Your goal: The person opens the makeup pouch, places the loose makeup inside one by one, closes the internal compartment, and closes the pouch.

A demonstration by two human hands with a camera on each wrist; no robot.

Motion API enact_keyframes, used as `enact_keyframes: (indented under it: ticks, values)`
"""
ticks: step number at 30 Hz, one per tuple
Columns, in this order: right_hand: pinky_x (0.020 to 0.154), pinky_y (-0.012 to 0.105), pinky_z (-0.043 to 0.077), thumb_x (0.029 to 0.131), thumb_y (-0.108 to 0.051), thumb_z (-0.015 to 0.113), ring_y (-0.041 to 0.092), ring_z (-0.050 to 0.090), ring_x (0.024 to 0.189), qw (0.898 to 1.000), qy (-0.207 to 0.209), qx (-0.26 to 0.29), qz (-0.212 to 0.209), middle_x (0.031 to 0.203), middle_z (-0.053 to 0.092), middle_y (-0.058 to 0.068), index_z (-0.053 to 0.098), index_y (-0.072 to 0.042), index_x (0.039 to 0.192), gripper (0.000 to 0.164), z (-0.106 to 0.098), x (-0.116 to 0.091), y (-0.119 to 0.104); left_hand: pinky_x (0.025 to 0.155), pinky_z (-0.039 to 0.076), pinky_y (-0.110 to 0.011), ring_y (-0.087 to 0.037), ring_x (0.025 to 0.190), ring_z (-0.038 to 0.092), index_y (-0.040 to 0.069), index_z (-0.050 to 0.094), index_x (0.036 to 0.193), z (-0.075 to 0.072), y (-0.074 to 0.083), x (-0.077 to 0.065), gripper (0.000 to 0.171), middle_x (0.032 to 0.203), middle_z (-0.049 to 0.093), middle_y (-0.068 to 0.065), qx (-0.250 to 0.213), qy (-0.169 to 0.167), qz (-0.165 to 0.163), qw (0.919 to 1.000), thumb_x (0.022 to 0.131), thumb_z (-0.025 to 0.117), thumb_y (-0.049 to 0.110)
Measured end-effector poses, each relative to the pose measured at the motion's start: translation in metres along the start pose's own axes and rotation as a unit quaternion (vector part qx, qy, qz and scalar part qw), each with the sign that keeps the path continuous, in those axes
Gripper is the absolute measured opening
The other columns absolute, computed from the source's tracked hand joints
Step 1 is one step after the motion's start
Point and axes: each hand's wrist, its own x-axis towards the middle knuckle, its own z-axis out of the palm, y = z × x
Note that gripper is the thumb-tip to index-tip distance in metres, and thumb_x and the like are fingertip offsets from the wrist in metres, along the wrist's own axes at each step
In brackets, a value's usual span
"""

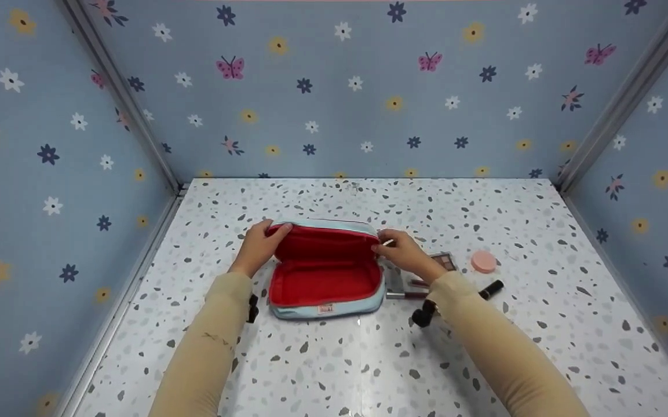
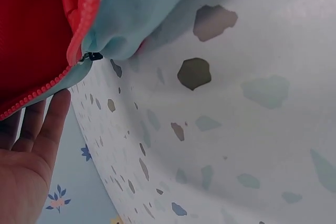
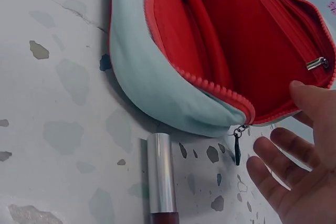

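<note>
A light blue zip pouch with a red lining lies unzipped, its lid raised toward the back. My left hand holds the lid's left corner, thumb over the red inner edge and fingers behind. At the lid's right edge, my right hand pinches the rim with its thumb on the lining. In the right wrist view, the other fingers of that hand spread outside the pouch. A small zip pull hangs from the pouch's corner, and a silver zip slider shows on the lid's inner pocket.
Right of the pouch lie a silver and dark red lip gloss tube, a makeup palette and a round pink case. My right sleeve partly covers a black tube. Flowered walls enclose the speckled table.
</note>
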Motion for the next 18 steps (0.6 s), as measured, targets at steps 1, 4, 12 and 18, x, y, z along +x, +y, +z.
enact_keyframes:
  ticks: [1,4,12,18]
  values:
    - [0.08,0.028,0.057,0.105,-0.008,0.068,0.026,0.073,0.099,1.0,0.003,0.002,-0.003,0.115,0.074,0.02,0.07,0.006,0.126,0.025,0.002,0.0,0.0,0.088,0.052,-0.036,-0.021,0.091,0.06,0.009,0.065,0.105,0.0,0.0,-0.001,0.041,0.102,0.072,-0.013,-0.001,0.002,-0.001,1.0,0.11,0.061,0.05]
    - [0.085,0.029,0.061,0.108,-0.007,0.062,0.022,0.073,0.099,1.0,0.003,0.03,0.007,0.119,0.074,0.021,0.067,0.005,0.119,0.017,0.006,0.001,0.002,0.087,0.051,-0.036,-0.021,0.09,0.059,0.009,0.063,0.102,0.0,-0.001,-0.002,0.041,0.101,0.071,-0.013,-0.007,0.007,-0.002,0.9999,0.109,0.062,0.049]
    - [0.086,0.044,0.067,0.114,-0.011,0.052,0.02,0.074,0.09,0.996,0.008,0.088,0.029,0.121,0.068,0.023,0.057,0.003,0.124,0.019,0.015,0.001,0.005,0.097,0.053,-0.039,-0.025,0.107,0.064,0.007,0.06,0.123,-0.002,-0.008,-0.008,0.046,0.12,0.07,-0.015,-0.02,-0.026,-0.02,0.9993,0.105,0.07,0.048]
    - [0.08,0.041,0.066,0.115,-0.013,0.051,0.016,0.071,0.083,0.996,0.026,0.086,0.03,0.114,0.07,0.023,0.058,0.006,0.13,0.026,0.019,0.003,0.007,0.104,0.059,-0.044,-0.035,0.126,0.065,0.002,0.05,0.152,0.003,-0.015,-0.011,0.055,0.141,0.063,-0.022,-0.018,-0.044,-0.029,0.9985,0.107,0.07,0.026]
